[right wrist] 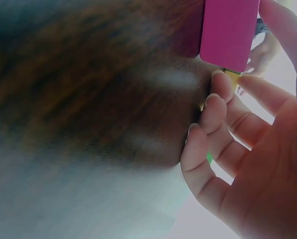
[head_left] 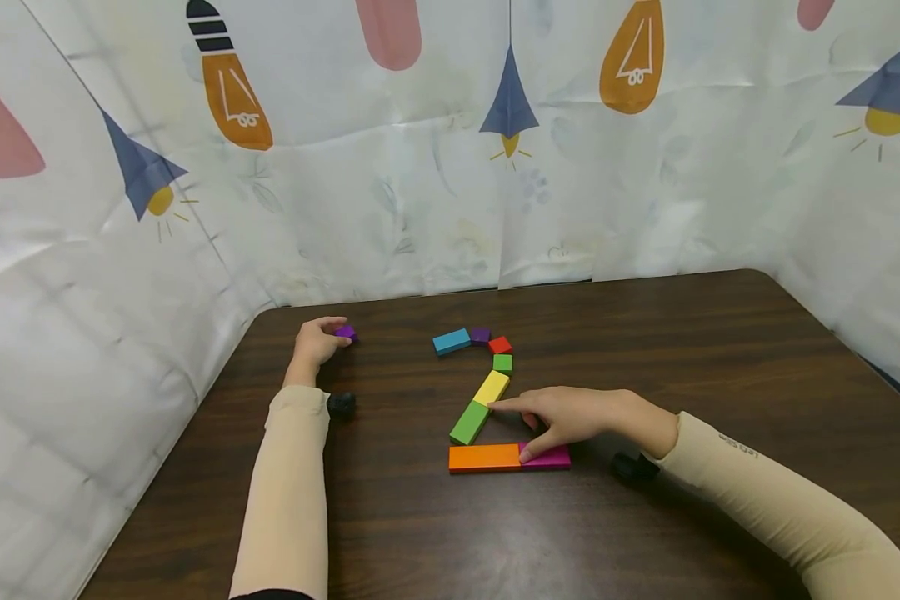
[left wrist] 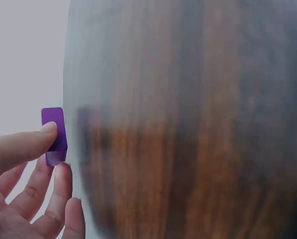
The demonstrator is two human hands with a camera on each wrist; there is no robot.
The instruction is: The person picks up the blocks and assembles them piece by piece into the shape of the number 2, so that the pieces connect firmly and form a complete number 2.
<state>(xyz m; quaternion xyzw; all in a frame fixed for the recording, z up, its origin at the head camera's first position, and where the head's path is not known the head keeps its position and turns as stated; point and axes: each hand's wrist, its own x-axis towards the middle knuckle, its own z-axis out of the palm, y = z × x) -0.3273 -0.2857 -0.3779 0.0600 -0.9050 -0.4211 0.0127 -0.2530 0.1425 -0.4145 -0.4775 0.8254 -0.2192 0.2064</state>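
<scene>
My left hand (head_left: 318, 342) pinches a small purple block (head_left: 347, 333) between thumb and fingers, over the table's far left; the left wrist view shows the thumb flat on the block (left wrist: 53, 130). Whether it touches the table I cannot tell. My right hand (head_left: 570, 414) reaches over a row of coloured blocks. Its index fingertip touches near where a yellow block (head_left: 492, 387) meets a long green block (head_left: 469, 422). The thumb rests on a magenta block (head_left: 551, 458), which lies end to end with an orange block (head_left: 484, 457). The other right fingers bend loosely, holding nothing.
Beyond the yellow block, a small green block (head_left: 502, 363), a red block (head_left: 500, 344), a dark purple block (head_left: 480, 336) and a blue block (head_left: 452, 342) curve to the left. The brown table (head_left: 420, 533) meets a patterned white curtain (head_left: 420, 208) at the back.
</scene>
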